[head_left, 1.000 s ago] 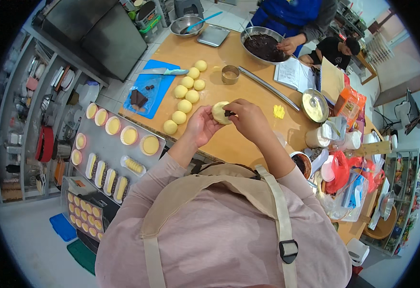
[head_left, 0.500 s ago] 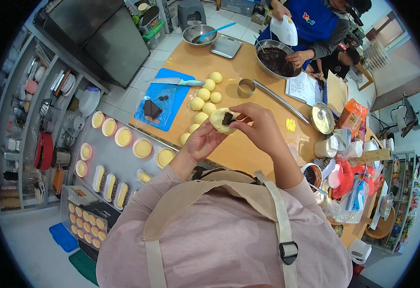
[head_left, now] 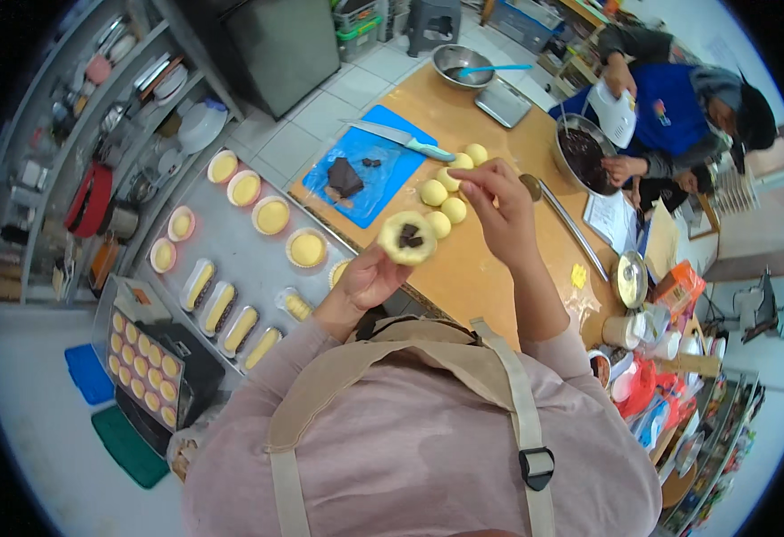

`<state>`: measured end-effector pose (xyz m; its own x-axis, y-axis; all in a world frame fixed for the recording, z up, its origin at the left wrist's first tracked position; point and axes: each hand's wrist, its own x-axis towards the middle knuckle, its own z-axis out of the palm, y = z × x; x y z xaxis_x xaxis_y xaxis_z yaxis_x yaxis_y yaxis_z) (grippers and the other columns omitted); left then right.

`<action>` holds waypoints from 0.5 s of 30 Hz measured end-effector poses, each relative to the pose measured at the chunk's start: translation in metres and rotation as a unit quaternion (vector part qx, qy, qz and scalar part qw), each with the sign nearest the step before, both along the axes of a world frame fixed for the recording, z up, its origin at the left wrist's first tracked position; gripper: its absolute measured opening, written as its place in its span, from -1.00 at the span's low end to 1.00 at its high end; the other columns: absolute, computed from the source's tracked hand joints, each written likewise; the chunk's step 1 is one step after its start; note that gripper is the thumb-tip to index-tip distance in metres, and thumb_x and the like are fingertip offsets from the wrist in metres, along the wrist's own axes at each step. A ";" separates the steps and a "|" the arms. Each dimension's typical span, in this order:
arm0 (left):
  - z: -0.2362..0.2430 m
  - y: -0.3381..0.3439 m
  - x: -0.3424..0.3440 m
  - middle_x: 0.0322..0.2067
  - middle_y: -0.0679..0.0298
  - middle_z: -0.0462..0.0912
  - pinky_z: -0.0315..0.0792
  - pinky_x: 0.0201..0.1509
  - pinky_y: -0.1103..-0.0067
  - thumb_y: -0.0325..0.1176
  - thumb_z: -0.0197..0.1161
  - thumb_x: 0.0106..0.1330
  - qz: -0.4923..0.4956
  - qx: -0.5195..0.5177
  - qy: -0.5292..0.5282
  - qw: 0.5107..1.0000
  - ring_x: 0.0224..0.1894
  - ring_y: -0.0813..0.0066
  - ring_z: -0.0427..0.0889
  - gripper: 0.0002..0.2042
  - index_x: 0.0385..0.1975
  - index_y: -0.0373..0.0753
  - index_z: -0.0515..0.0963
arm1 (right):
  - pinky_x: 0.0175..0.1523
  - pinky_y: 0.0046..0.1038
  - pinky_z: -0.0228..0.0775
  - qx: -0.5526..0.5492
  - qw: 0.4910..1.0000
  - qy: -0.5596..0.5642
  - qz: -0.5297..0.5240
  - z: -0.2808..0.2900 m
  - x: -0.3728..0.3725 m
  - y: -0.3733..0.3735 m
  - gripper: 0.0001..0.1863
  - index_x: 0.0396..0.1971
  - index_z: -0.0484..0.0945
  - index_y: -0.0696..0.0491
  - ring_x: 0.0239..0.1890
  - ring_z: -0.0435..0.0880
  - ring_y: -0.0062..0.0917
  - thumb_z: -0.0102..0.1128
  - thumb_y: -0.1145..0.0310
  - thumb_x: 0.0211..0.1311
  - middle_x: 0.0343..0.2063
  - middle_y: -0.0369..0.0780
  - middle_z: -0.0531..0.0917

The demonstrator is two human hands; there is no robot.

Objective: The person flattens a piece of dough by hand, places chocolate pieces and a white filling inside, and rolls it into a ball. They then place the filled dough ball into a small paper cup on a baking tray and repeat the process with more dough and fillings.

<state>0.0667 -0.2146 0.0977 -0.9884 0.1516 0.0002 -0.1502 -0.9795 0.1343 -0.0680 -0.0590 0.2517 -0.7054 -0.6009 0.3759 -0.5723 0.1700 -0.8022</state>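
Note:
A flattened round of pale yellow dough rests in my left hand, whose fingers curl under it. Several dark chocolate pieces lie in the dough's hollowed middle. My right hand is raised to the right of the dough, above the table; its thumb and forefinger are slightly apart with nothing visible between them. Behind and partly hidden by this hand are several pale dough balls. To their left, a blue cutting board carries a plastic sheet, a chocolate block and a knife.
A large metal tray at the left holds round and oblong pastries. A long metal bar crosses the table at the right. Farther back, a co-worker holds a white hand mixer over a bowl of dark batter.
My right hand has left the chocolate on the dough and lifted away to the right. The dough now faces up with chocolate pieces inside. The view has swung left.

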 end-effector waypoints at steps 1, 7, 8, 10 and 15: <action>-0.004 -0.011 0.010 0.16 0.21 0.37 0.37 0.25 0.42 -0.33 0.20 0.28 0.012 0.036 0.033 0.999 0.20 0.32 0.38 -0.46 0.24 -0.21 0.19 | -0.27 -0.50 0.31 0.016 0.999 -0.033 0.009 -0.017 -0.016 -0.013 -0.83 -0.25 0.65 0.05 -0.39 0.45 -0.47 0.18 0.46 0.16 -0.45 -0.24 0.48; -0.016 -0.051 0.076 0.18 0.16 0.37 0.37 0.25 0.33 -0.32 0.21 0.26 0.187 0.008 -0.001 0.982 0.22 0.24 0.37 -0.49 0.20 -0.24 0.26 | -0.14 -0.29 0.43 0.272 0.959 0.045 0.059 -0.186 -0.114 -0.095 -0.79 -0.26 0.65 0.03 -0.25 0.60 -0.28 0.21 0.39 0.07 -0.27 -0.13 0.66; -0.015 -0.055 0.091 0.19 0.16 0.36 0.38 0.25 0.30 -0.31 0.22 0.25 0.233 -0.019 -0.046 0.971 0.21 0.22 0.37 -0.49 0.19 -0.24 0.27 | -0.14 -0.29 0.43 0.270 0.959 0.043 0.071 -0.201 -0.119 -0.108 -0.79 -0.26 0.65 0.03 -0.25 0.60 -0.28 0.21 0.39 0.07 -0.27 -0.13 0.66; -0.023 -0.064 0.121 0.18 0.15 0.37 0.39 0.23 0.27 -0.29 0.26 0.22 0.239 0.011 -0.027 0.971 0.21 0.20 0.38 -0.46 0.19 -0.23 0.28 | -0.06 -0.24 0.43 0.276 0.951 0.137 0.041 -0.215 -0.123 -0.138 -0.75 -0.23 0.64 -0.01 -0.16 0.59 -0.23 0.23 0.38 0.02 -0.22 -0.13 0.66; -0.025 -0.066 0.166 0.17 0.15 0.39 0.42 0.21 0.28 -0.31 0.29 0.18 0.298 0.069 -0.056 0.950 0.20 0.17 0.39 -0.46 0.18 -0.21 0.30 | -0.04 -0.24 0.39 0.355 0.907 0.218 0.067 -0.241 -0.130 -0.172 -0.74 -0.24 0.63 -0.05 -0.16 0.57 -0.29 0.26 0.40 -0.03 -0.32 -0.21 0.67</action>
<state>0.2325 -0.2809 0.0726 -0.8940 -0.4285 -0.1310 0.4305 -0.9025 0.0138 -0.1975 -0.2306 0.0109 -0.4849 -0.8703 0.0864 -0.8628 0.4599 -0.2099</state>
